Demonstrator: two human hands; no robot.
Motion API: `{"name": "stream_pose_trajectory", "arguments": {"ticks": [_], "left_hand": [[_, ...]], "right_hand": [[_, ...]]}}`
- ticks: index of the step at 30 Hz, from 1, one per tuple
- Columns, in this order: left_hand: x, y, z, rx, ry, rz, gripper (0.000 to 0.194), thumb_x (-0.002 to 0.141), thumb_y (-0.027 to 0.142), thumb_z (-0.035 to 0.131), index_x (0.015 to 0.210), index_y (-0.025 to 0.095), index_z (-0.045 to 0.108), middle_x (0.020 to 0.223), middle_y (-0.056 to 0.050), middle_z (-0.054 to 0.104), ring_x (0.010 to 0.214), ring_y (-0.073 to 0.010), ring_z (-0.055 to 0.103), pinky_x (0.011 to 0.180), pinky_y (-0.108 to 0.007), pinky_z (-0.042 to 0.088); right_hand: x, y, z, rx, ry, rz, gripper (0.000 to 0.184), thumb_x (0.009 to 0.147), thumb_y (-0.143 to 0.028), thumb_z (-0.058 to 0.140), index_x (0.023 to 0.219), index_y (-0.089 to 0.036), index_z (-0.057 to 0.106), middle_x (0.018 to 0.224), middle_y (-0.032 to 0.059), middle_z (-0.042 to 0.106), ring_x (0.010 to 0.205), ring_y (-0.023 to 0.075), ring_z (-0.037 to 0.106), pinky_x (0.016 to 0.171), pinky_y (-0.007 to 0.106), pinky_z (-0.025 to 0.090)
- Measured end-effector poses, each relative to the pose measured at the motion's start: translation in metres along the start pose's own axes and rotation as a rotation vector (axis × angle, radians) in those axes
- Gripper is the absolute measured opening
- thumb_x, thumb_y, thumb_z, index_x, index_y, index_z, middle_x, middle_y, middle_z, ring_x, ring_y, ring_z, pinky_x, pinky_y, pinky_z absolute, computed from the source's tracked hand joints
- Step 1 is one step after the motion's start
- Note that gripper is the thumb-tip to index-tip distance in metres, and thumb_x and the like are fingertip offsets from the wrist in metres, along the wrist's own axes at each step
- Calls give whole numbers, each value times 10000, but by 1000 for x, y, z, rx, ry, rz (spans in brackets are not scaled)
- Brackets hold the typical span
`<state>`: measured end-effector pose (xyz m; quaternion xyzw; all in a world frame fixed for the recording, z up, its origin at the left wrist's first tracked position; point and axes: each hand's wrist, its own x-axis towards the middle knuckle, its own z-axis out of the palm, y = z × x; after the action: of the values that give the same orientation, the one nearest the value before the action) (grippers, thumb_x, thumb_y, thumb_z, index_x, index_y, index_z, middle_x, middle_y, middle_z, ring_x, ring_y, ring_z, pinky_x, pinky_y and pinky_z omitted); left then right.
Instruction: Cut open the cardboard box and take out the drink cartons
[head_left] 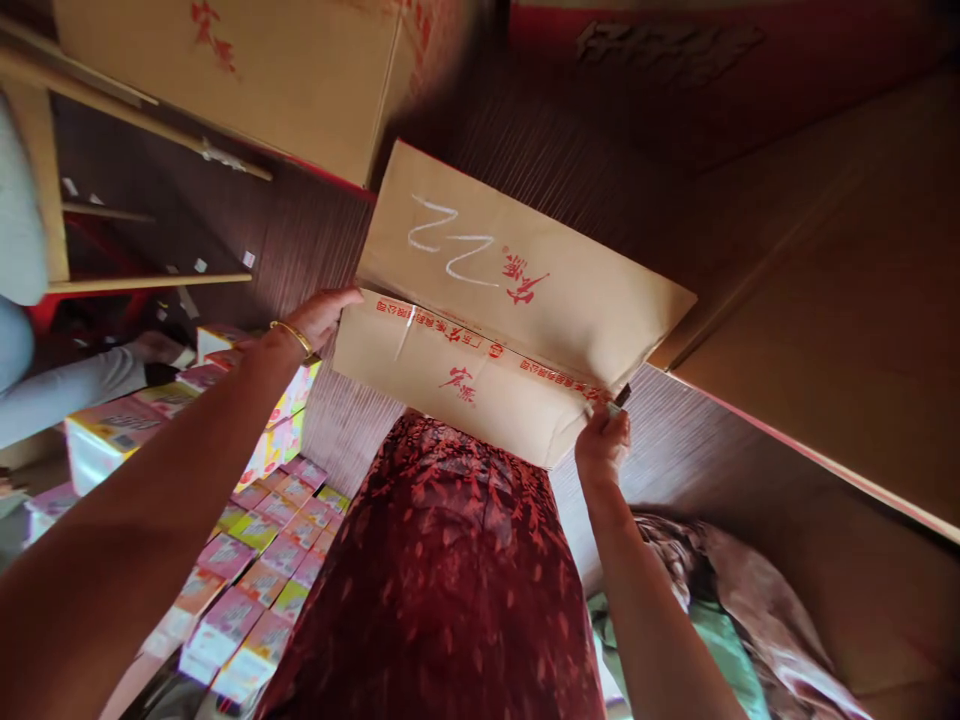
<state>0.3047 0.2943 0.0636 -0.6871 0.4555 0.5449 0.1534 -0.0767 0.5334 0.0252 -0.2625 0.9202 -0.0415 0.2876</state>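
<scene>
A cardboard box (442, 240) stands in front of my knees. It has red Chinese print and a chalk-like "22" on it. Its near flap (420, 365) tilts toward me, and a long seam runs beside the red lettering. My left hand (326, 315), with a gold bangle at the wrist, grips the left end of the box by the flap's edge. At the right end, my right hand (606, 440) is closed on a small tool with a dark tip (624, 394), held against the box corner. Its exact kind is mostly hidden by my fingers.
Many small colourful packs (262, 530) lie in rows at lower left. Large cartons (300, 80) stand behind, and another big carton (825, 350) is on the right. A person's leg (75, 390) and a wooden frame (150, 287) are at left. Crumpled cloth (750, 590) lies lower right.
</scene>
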Motion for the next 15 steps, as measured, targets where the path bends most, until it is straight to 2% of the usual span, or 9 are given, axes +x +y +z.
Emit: {"name": "stream_pose_trajectory", "arguments": {"ticks": [3,6,9,13,15], "left_hand": [[-2,-4,-3,-186,13,-9,482,766,398,468,1121,116,632,1058,-155,686,902,-241,636,746,-323,513],[-1,0,-10,-50,-41,26,448,741,463,493,1010,151,669,1003,-135,699,879,-247,642,723,-312,499],[9,14,-22,100,-136,61,408,748,496,507,902,166,691,930,-88,705,867,-225,636,735,-286,477],[31,38,-35,313,-287,24,400,783,492,519,930,174,712,900,-42,701,791,-180,620,673,-253,438],[38,51,-35,475,-366,64,419,806,496,518,929,152,724,869,-28,697,747,-147,591,656,-232,409]], "right_hand": [[-8,-2,-9,-33,-39,12,314,888,-374,306,955,-150,515,1027,181,600,998,275,558,931,414,430],[-12,-7,-13,-63,-30,63,296,884,-352,305,909,-155,525,994,175,605,997,286,561,928,425,440],[-14,-17,-12,-75,-23,82,313,884,-321,313,918,-136,563,1028,191,590,1048,299,550,963,430,429],[-13,-29,-13,-76,3,145,344,893,-290,334,987,-98,602,1072,219,574,1093,304,541,997,408,414],[-9,-30,-14,-59,18,170,348,892,-297,349,1004,-94,608,1079,219,576,1096,306,540,996,405,412]]}}
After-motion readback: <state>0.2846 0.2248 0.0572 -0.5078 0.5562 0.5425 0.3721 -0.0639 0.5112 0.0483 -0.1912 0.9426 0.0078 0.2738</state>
